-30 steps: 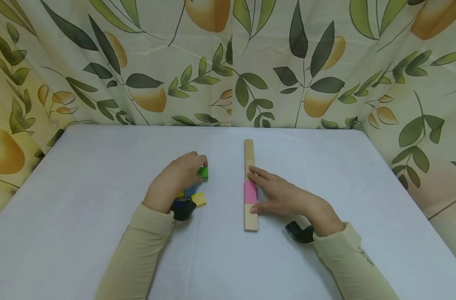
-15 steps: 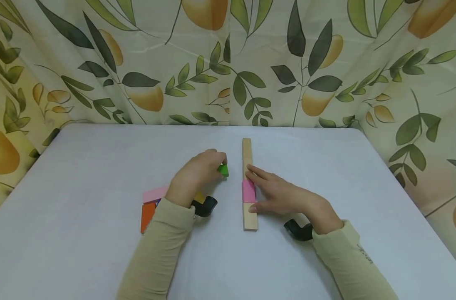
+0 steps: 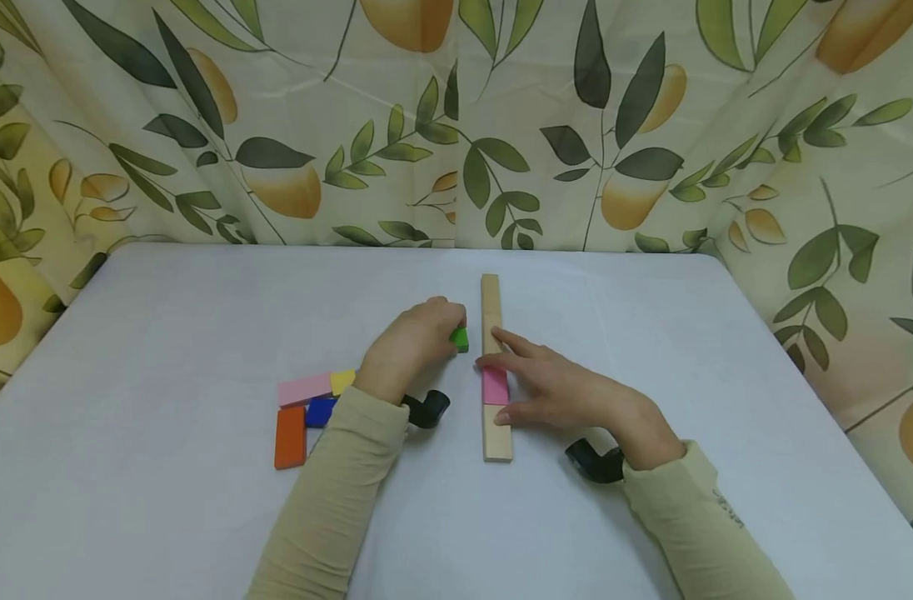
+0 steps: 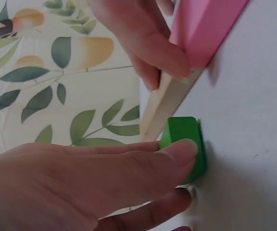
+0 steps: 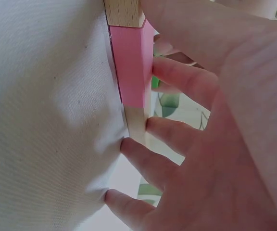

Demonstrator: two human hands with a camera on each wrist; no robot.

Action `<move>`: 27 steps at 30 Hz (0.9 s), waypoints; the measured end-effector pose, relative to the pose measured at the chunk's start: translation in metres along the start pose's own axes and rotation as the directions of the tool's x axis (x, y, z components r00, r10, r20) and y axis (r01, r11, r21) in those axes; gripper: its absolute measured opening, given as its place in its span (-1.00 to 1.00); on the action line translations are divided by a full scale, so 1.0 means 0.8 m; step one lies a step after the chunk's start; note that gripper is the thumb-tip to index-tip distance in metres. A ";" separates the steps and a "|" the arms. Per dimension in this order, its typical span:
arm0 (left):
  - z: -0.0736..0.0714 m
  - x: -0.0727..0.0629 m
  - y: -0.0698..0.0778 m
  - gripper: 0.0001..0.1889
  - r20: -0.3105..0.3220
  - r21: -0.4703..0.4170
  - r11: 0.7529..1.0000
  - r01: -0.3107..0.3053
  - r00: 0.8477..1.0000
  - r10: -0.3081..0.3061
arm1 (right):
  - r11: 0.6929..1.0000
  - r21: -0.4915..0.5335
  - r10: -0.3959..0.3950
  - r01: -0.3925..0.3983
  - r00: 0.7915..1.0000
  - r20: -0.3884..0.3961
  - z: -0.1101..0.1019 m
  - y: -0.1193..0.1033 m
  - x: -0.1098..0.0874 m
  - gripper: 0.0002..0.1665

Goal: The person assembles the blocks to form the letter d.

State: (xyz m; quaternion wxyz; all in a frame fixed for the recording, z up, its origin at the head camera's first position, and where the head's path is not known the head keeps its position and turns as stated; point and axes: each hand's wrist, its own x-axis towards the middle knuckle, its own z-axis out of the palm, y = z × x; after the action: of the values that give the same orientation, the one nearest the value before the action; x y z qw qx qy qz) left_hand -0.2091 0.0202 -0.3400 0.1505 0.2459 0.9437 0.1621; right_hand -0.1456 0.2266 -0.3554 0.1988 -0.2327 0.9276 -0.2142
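My left hand point(image 3: 419, 337) pinches a small green block point(image 3: 460, 339) between thumb and fingers, just left of a straight row of blocks. In the left wrist view the green block point(image 4: 182, 144) is close to the white table surface. The row runs away from me: a plain wooden block point(image 3: 497, 440) nearest, a pink block point(image 3: 494, 387) in the middle, and plain wood point(image 3: 490, 300) beyond. My right hand point(image 3: 565, 389) rests on the row from its right side with fingers spread. Its thumb touches the near wooden block, and one finger reaches across the pink block.
Left of the row, partly behind my left sleeve point(image 3: 344, 492), lie a light pink block point(image 3: 303, 389), a yellow block point(image 3: 342, 382), a blue block point(image 3: 320, 412) and an orange block point(image 3: 290, 437). A leaf-and-fruit patterned curtain point(image 3: 396, 192) hangs behind the white table point(image 3: 164, 350).
My left hand has carried the green block rightward from the loose blocks to beside the row. One finger of my right hand has stretched left across the pink block.
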 end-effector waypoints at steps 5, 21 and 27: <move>0.008 0.006 0.000 -0.78 -0.043 0.004 0.999 -0.035 0.998 0.035 | 1.000 0.003 0.001 -0.001 1.000 -0.016 0.000 0.000 0.000 -0.15; 0.013 0.008 0.004 -0.83 -0.042 -0.057 0.997 -0.046 0.998 0.044 | 0.999 -0.019 -0.029 0.029 0.999 -0.042 -0.001 0.002 0.002 0.04; 0.016 0.008 0.004 -0.88 -0.114 -0.027 0.997 -0.076 0.991 0.072 | 0.999 -0.027 -0.023 0.022 0.999 -0.044 -0.002 0.000 0.001 0.04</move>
State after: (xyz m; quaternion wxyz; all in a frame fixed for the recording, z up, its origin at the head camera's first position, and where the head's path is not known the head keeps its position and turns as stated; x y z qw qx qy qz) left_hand -0.2087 0.0292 -0.3521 0.0948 0.2688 0.9383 0.1957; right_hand -0.1469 0.2267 -0.3541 0.1725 -0.2410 0.9318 -0.2094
